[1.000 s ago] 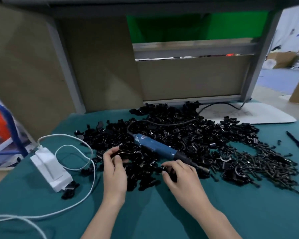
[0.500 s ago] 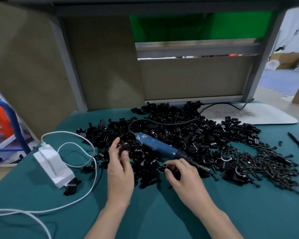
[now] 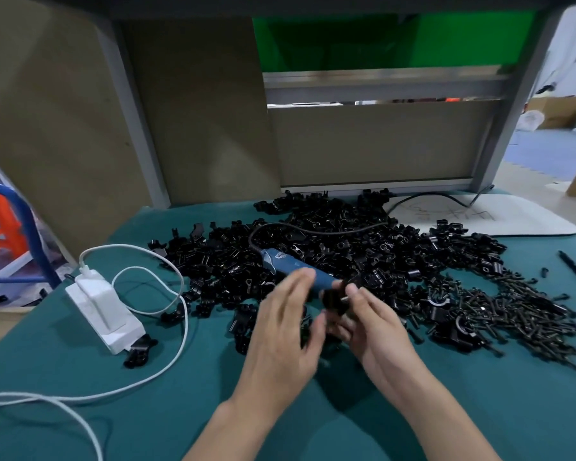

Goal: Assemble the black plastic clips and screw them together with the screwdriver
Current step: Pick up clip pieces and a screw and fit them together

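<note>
Black clip (image 3: 334, 299) in right hand (image 3: 376, 331), screwdriver (image 3: 288, 266) behind

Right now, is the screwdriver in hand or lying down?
Lying down: the blue screwdriver rests across the clip pile; the right hand pinches a black clip instead.

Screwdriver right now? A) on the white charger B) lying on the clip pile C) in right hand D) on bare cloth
B: the screwdriver lies on the clip pile, front end hidden behind the left hand; the right hand pinches a clip.
</note>
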### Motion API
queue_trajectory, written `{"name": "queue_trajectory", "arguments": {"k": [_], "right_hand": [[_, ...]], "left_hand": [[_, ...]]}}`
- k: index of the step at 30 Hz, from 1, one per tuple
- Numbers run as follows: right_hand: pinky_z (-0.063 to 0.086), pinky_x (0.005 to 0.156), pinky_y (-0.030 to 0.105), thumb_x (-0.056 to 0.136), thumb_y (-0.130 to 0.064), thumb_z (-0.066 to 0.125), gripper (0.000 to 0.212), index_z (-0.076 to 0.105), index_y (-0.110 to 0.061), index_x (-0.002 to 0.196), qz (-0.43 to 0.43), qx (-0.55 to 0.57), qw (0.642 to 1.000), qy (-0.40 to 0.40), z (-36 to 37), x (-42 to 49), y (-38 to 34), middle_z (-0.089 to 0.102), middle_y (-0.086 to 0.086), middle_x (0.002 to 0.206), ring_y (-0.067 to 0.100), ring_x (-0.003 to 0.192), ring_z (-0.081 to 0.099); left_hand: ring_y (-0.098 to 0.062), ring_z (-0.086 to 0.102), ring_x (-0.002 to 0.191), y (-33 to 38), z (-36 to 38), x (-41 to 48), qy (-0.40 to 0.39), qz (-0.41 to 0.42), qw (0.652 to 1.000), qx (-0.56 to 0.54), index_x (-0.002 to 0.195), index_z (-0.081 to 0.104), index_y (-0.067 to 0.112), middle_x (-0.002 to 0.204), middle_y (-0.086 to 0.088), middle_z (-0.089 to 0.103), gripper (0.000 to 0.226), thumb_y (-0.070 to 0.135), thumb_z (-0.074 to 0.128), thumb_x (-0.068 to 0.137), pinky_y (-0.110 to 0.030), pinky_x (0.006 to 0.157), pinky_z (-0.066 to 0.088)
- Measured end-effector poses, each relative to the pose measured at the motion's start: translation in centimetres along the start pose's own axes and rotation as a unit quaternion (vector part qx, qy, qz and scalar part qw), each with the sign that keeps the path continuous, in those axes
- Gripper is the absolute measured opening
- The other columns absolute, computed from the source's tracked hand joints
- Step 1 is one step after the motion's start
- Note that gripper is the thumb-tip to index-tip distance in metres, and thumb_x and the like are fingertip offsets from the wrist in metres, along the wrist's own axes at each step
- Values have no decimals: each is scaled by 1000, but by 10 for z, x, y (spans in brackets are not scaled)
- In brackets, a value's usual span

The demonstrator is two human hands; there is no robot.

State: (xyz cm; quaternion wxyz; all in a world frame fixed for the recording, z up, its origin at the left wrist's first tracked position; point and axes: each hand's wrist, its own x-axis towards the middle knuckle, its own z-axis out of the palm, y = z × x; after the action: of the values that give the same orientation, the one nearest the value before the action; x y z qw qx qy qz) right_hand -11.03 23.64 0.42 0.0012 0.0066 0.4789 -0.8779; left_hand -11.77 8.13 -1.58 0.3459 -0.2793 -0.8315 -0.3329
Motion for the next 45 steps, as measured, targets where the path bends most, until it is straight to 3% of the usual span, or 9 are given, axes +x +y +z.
{"name": "queue_trajectory", "arguments": {"k": [5, 11, 17, 21, 24, 27, 36, 42, 45], "right_hand": [[63, 78, 27, 89, -14, 64, 30, 67, 2, 115, -19, 147, 986, 73, -14, 2, -21, 74, 24, 113, 26, 100, 76], [62, 84, 29, 92, -4, 66, 15, 62, -4, 106, -5, 170, 980, 107, -12, 0, -20, 71, 33, 114, 33, 109, 73], [64, 77, 34, 85, 1, 64, 28, 65, -11, 111, -9, 129, 988, 80, -15, 3, -18, 75, 18, 101, 27, 98, 75], [63, 73, 31, 82, 2, 65, 26, 63, -10, 105, -7, 107, 992, 68, -14, 2, -15, 71, 21, 95, 26, 93, 74], [63, 73, 29, 84, 6, 64, 19, 58, -6, 97, -3, 112, 991, 68, -13, 2, -13, 72, 26, 96, 29, 93, 76], [64, 74, 30, 78, 4, 66, 22, 58, -8, 96, 7, 96, 994, 54, -13, 2, -10, 74, 24, 99, 30, 95, 77], [61, 78, 25, 77, 2, 68, 45, 65, -3, 122, 33, 46, 998, -9, -8, 0, -1, 72, 21, 121, 25, 99, 75], [59, 82, 22, 95, 8, 57, 37, 67, -6, 128, 37, 17, 999, -31, -8, -1, 5, 69, 18, 131, 23, 111, 72], [59, 83, 22, 88, -5, 66, 38, 68, -6, 126, 24, 11, 999, -32, -7, 0, 5, 71, 15, 128, 22, 111, 72]], "left_hand": [[-15, 50, 122, -10, -3, -9, -161, -82, 964, 193, 139, 54, 25, 126, 9, 59, 55, 54, 24, 102, -33, 108, 32], [-17, 61, 104, -3, 3, -10, -171, -64, 959, 215, 113, 69, 26, 109, 8, 63, 22, 38, 56, 100, -37, 96, 48], [-4, 53, 108, 25, 2, -7, -84, -148, 982, -86, 114, 54, 36, 114, 23, 52, 18, 43, 41, 105, -15, 93, 40], [-11, 69, 84, 44, 10, -1, -32, -411, 798, -440, 117, 51, 40, 95, 5, 67, 25, 21, 55, 102, -19, 72, 53], [-25, 70, 75, 36, 8, 7, 30, -489, 628, -605, 127, 57, 23, 95, -16, 69, 32, 4, 46, 103, -29, 68, 58], [-29, 72, 79, 27, 2, 10, 34, -501, 555, -662, 128, 59, 6, 94, -16, 73, 28, 4, 44, 105, -33, 69, 61], [-11, 70, 76, 19, 2, 8, 43, -506, 549, -664, 122, 63, 13, 90, -2, 75, 30, 10, 62, 93, -25, 63, 54], [-9, 66, 70, 20, 8, 8, 49, -502, 597, -624, 113, 62, 10, 77, 4, 70, 16, 5, 60, 97, -21, 63, 56], [-12, 65, 71, 21, 6, 8, 56, -506, 553, -660, 120, 62, 3, 83, -4, 69, 27, 6, 62, 93, -23, 63, 57]]}}
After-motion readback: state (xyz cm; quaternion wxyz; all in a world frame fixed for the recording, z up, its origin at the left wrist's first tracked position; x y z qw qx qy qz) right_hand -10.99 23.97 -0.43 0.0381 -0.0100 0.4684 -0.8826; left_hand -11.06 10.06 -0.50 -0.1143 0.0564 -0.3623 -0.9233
